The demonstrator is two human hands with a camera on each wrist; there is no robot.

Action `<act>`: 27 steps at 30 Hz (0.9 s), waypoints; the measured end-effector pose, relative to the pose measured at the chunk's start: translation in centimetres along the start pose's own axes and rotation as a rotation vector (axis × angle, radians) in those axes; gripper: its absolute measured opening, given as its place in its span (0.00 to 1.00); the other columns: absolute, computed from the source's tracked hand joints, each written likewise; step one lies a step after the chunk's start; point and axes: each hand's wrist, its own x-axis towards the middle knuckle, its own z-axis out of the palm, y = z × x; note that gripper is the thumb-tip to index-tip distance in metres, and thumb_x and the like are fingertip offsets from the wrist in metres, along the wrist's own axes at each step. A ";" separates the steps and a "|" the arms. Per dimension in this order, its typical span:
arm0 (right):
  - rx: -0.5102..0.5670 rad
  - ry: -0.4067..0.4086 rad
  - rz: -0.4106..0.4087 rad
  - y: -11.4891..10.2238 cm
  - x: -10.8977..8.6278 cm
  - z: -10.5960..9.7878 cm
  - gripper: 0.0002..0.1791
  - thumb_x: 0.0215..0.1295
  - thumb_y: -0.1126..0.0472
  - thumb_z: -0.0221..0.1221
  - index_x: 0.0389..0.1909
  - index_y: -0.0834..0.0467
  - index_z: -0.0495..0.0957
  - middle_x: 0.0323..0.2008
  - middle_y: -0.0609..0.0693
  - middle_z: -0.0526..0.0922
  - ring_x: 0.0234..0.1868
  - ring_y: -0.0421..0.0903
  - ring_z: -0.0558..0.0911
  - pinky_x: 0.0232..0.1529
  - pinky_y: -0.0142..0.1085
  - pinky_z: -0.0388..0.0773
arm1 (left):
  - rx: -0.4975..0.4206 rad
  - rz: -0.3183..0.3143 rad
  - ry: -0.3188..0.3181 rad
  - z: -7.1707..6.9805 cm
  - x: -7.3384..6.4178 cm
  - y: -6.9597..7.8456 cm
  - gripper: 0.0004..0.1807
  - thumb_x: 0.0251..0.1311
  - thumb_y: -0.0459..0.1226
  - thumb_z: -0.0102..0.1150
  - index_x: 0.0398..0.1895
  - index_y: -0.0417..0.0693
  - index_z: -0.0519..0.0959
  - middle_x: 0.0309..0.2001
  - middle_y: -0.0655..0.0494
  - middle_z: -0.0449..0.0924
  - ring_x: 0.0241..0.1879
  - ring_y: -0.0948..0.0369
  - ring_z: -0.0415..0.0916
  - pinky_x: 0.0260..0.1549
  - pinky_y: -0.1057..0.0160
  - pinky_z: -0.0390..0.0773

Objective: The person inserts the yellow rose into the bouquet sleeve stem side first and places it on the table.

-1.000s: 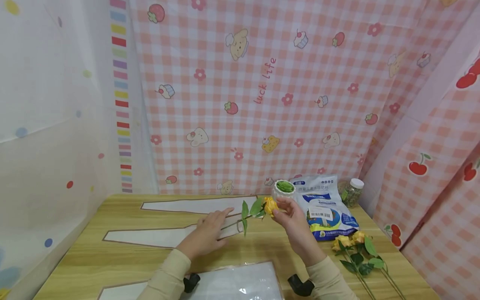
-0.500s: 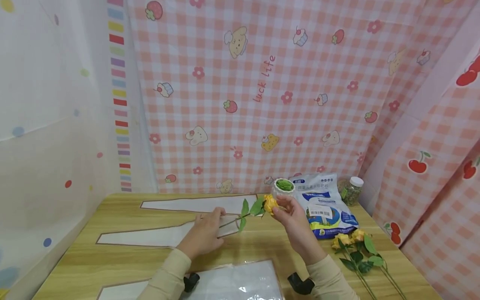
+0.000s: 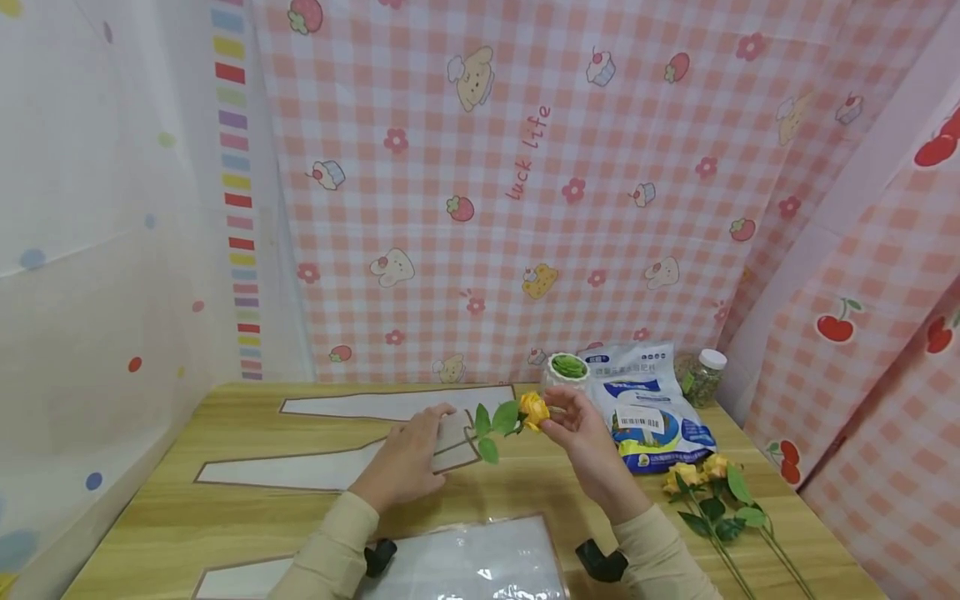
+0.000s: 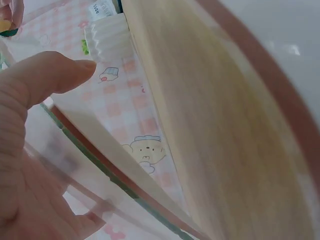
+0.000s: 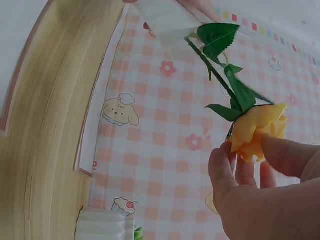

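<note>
My right hand (image 3: 587, 442) pinches a yellow artificial rose (image 3: 535, 412) by its bloom, thumb on one side and fingers on the other. In the right wrist view the rose (image 5: 257, 132) has its green leaves (image 5: 217, 40) and stem pointing up and left, away from my palm. My left hand (image 3: 408, 457) grips a tapered clear-and-white flower sleeve (image 3: 281, 469) with brown edging near its wide end. The lower stem lies at that end, below the leaves. In the left wrist view the green stem shows along the sleeve's plastic, with fingers (image 4: 45, 205) seen through it.
Another sleeve (image 3: 330, 406) lies at the back, and a larger one (image 3: 480, 558) in front. At right are a white pot with a green plant (image 3: 567, 368), a fertilizer bag (image 3: 645, 417), a lidded jar (image 3: 705, 379) and two yellow roses (image 3: 701, 477). A checked curtain hangs behind.
My left fingers have drawn in from a stretched pose, and the sleeve's wide end has lifted and tilted. The rose in my right hand has shifted slightly left, its leaves closer to the sleeve's end.
</note>
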 end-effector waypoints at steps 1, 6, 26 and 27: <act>0.000 -0.007 -0.004 0.0 -0.1 0.1 0.24 0.71 0.77 0.53 0.66 0.65 0.66 0.61 0.60 0.71 0.56 0.50 0.76 0.53 0.30 0.78 | -0.002 0.003 0.002 0.0 0.0 0.0 0.53 0.46 0.41 0.80 0.73 0.50 0.55 0.56 0.49 0.73 0.53 0.56 0.71 0.54 0.45 0.73; -0.012 -0.025 -0.014 0.0 -0.3 0.3 0.19 0.71 0.76 0.55 0.61 0.66 0.68 0.58 0.59 0.73 0.54 0.50 0.78 0.53 0.33 0.80 | 0.007 0.014 0.008 -0.1 0.0 -0.1 0.55 0.44 0.40 0.80 0.73 0.49 0.54 0.55 0.48 0.71 0.55 0.54 0.70 0.51 0.46 0.73; -0.152 -0.006 -0.083 1.7 -0.3 1.8 0.16 0.67 0.78 0.56 0.53 0.65 0.72 0.53 0.61 0.79 0.54 0.56 0.79 0.53 0.43 0.81 | -0.055 0.019 -0.010 -0.5 0.0 0.4 0.56 0.44 0.35 0.79 0.73 0.50 0.51 0.56 0.49 0.65 0.59 0.51 0.65 0.51 0.45 0.69; -0.152 -0.005 -0.080 1.8 -0.3 1.8 0.16 0.67 0.78 0.57 0.53 0.64 0.72 0.53 0.60 0.79 0.53 0.55 0.79 0.53 0.43 0.81 | -0.054 0.020 -0.014 -0.6 0.0 0.5 0.56 0.44 0.35 0.79 0.73 0.51 0.51 0.56 0.49 0.65 0.59 0.51 0.65 0.51 0.46 0.69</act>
